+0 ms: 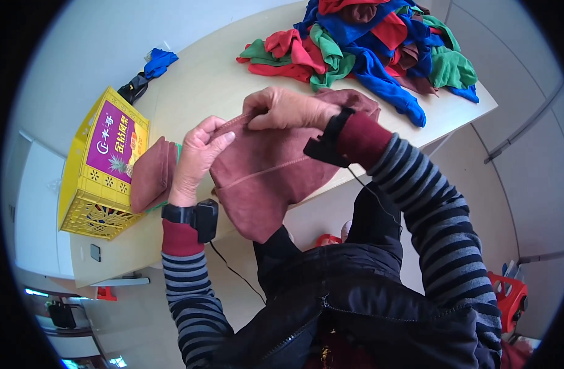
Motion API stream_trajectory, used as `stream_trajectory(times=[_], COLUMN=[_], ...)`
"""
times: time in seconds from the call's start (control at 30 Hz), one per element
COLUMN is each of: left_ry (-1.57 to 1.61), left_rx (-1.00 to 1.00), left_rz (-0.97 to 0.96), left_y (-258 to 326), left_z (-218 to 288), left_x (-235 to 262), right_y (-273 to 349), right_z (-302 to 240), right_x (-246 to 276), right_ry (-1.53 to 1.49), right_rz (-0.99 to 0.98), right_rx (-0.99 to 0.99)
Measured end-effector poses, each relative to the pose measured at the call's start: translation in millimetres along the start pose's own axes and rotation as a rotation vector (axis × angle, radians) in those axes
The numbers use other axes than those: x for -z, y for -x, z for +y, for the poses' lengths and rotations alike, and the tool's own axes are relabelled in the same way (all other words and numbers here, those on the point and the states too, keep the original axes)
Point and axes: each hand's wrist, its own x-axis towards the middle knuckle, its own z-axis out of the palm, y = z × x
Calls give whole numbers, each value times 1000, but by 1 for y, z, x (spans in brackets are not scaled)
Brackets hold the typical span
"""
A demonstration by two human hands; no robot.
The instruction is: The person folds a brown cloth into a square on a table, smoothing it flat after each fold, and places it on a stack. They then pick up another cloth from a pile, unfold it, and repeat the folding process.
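Note:
A brown cloth (266, 175) with stitched hems hangs between my hands, over the table's near edge, its lower part drooping toward my lap. My left hand (199, 154) pinches its left upper corner between thumb and fingers. Farther right, my right hand (288, 109) grips the same upper hem with curled fingers. Part of the cloth passes behind my right wrist and lies on the table. Beside my left hand is a stack of folded brown cloths (153, 172), with a green edge showing under it.
A yellow plastic crate (100, 212) with a purple label stands at the left. A heap of red, blue, green and brown cloths (380, 49) covers the far right of the table (202, 58). A blue cloth (160, 63) lies at the far left edge. Cords hang from both wrist straps.

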Motion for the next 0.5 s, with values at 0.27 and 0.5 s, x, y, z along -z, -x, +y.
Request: stream_trajectory(times=[0.27, 0.5], left_ry=[-186, -435], left_rx=[-98, -259], left_rz=[144, 293], left_y=[-1, -16], left_z=[39, 49], left_x=[36, 67], right_y=[50, 78], right_z=[2, 18], right_x=[79, 111], right_ry=[82, 294], right_rz=[61, -86], right_rx=[-44, -209])
